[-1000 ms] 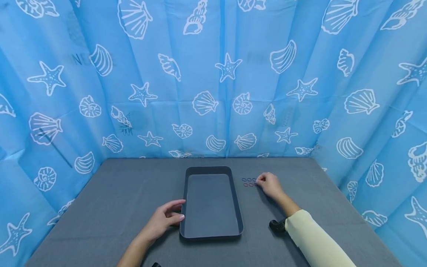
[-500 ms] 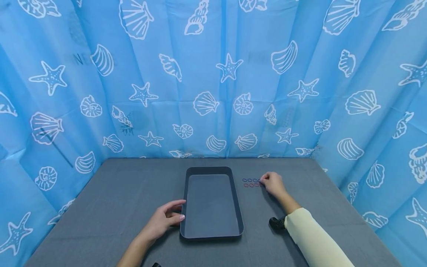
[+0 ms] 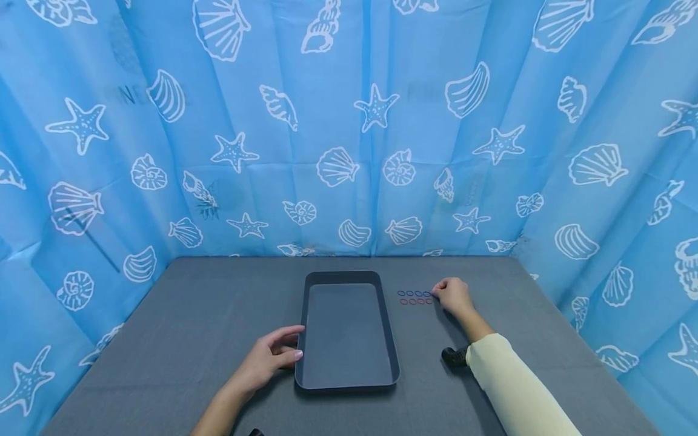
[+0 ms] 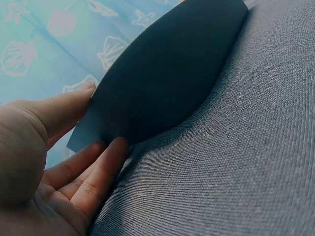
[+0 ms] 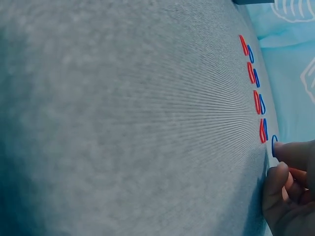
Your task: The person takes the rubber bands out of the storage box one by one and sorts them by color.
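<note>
The dark grey baking tray (image 3: 349, 336) lies on the grey cloth. My left hand (image 3: 269, 357) rests against its left wall; in the left wrist view, thumb and fingertips touch that outer wall (image 4: 162, 73). Right of the tray lie small thin rubber bands in two rows, blue ones (image 3: 418, 293) behind and red ones (image 3: 420, 301) in front. My right hand (image 3: 454, 295) is at the right end of the blue row. Between its thumb and finger it pinches another blue rubber band (image 5: 274, 146), seen in the right wrist view. Something red shows among the curled fingers.
A blue curtain (image 3: 349, 133) with white shells and starfish hangs behind and along both sides of the table (image 3: 218, 303). Dark wrist gear (image 3: 454, 357) sits under the right forearm, near the cuff of a pale yellow sleeve (image 3: 518, 387).
My right hand has moved a little to the right along the rows. A fourth pair of red and blue bands now shows on the cloth. The left hand and tray stay put.
</note>
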A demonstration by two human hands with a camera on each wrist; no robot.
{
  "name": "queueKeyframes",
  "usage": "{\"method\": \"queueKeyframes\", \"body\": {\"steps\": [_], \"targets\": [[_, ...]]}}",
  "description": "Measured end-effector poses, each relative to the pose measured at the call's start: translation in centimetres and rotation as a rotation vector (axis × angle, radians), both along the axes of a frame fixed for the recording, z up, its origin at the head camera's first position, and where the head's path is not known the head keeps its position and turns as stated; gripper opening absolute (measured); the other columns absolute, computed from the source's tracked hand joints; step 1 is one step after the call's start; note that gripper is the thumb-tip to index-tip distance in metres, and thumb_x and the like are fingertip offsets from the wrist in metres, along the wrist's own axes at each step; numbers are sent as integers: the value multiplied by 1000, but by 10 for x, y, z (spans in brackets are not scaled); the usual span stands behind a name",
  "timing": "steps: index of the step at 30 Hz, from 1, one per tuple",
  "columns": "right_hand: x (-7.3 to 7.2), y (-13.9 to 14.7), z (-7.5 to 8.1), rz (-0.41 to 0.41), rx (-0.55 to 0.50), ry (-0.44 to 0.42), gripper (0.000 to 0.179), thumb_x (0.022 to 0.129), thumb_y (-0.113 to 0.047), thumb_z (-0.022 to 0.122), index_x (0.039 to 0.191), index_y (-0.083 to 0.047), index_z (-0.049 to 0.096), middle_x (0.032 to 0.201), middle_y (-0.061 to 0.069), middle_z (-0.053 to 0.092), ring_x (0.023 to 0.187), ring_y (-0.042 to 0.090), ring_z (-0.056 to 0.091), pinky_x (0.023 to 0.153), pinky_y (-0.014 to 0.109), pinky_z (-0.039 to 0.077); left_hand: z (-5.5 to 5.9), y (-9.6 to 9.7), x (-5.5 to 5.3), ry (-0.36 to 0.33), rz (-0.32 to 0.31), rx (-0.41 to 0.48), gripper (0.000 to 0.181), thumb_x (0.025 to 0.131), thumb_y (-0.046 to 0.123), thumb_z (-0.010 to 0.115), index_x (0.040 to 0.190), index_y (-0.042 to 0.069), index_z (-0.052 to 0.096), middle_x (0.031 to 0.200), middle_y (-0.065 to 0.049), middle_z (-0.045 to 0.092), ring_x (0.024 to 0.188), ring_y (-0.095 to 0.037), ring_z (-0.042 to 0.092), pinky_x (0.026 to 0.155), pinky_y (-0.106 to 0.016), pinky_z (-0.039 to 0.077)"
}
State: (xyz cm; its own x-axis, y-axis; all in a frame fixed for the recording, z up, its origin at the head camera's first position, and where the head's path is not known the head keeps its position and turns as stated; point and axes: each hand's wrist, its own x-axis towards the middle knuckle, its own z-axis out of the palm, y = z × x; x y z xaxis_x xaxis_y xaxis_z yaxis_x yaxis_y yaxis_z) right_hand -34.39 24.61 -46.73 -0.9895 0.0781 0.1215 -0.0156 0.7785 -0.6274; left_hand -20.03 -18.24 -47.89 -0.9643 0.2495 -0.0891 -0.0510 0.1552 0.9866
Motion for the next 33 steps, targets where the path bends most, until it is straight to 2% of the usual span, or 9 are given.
{"method": "queueKeyframes", "body": {"steps": [3, 7, 15, 25, 33], "targets": [[0, 0, 2, -12, -22, -20, 15, 92, -6, 64, 80, 1, 67, 69, 6, 63, 51, 14, 54, 48, 29, 44, 0, 0, 0, 0, 2, -1, 54, 89, 19, 71, 139, 8, 52, 133, -22, 52, 101, -26, 63, 82, -39, 55], [3, -2, 5, -27, -34, -33, 16, 93, -4, 62, 79, 2, 66, 69, 7, 63, 49, 13, 54, 47, 28, 43, 0, 0, 1, -2, 3, 0, 54, 90, 18, 71, 139, 8, 52, 133, -22, 52, 101, -26, 63, 82, -39, 55], [5, 0, 6, -36, 20, -21, 15, 91, -2, 62, 77, 1, 66, 56, 2, 58, 46, 13, 54, 49, 29, 41, -1, 1, 1, 3, -9, 5, 55, 90, 20, 71, 139, 8, 52, 133, -22, 52, 101, -26, 63, 82, -39, 55], [7, -2, 3, -115, -12, -21, 14, 91, -2, 63, 78, 2, 66, 60, 6, 60, 49, 16, 54, 49, 30, 42, -1, 1, 1, 10, -19, -1, 53, 91, 18, 70, 139, 7, 51, 133, -23, 52, 101, -26, 63, 83, -39, 55], [8, 0, 1, -123, -115, -3, 7, 89, -3, 67, 88, 4, 67, 75, 11, 65, 50, 12, 56, 47, 27, 48, -2, 0, 2, 37, -12, 16, 53, 91, 16, 70, 138, 4, 52, 133, -24, 52, 100, -25, 63, 81, -36, 56]]}}
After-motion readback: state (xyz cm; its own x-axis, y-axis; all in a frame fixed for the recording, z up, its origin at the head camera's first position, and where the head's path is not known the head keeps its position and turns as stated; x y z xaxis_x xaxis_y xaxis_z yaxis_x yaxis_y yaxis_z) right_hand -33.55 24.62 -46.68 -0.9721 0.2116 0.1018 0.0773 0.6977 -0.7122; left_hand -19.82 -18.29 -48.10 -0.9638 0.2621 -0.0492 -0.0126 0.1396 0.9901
